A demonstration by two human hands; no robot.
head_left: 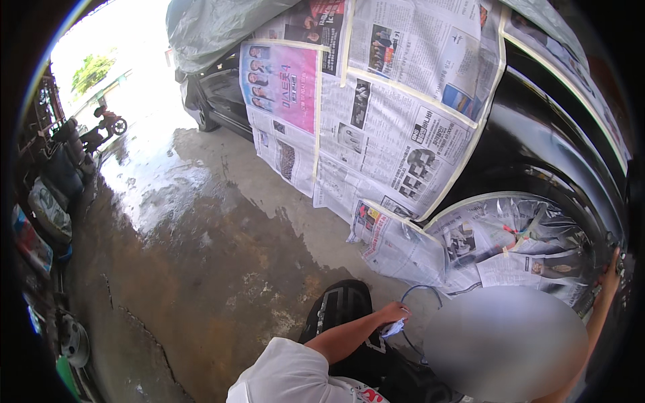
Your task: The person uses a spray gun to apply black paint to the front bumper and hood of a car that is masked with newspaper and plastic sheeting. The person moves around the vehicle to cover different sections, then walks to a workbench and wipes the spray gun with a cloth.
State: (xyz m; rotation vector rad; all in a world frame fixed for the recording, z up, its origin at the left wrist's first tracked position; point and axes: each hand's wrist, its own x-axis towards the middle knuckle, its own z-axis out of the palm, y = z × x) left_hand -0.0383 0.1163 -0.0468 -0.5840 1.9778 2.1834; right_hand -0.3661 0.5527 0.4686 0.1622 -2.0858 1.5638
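Observation:
My left hand (394,313), at lower centre, is closed on a crumpled pale blue-white cloth (393,328). A thin dark blue hose (414,287) curves beside it. My right hand (610,272) reaches up at the far right to the glossy black fender (551,121), its fingers curled round a small object that I cannot make out. Beside it, the wheel arch is covered with taped newspaper and clear plastic (470,228). More newspaper (383,141) is taped over the car's side. A large blurred patch between my forearms hides what lies there.
The car's top has grey plastic sheeting (208,20). My dark-clad knee (336,302) is over a wet, cracked concrete floor (181,235). Sacks and containers (50,211) and a wheel rim (75,341) line the left. A scooter (107,124) stands near the bright opening.

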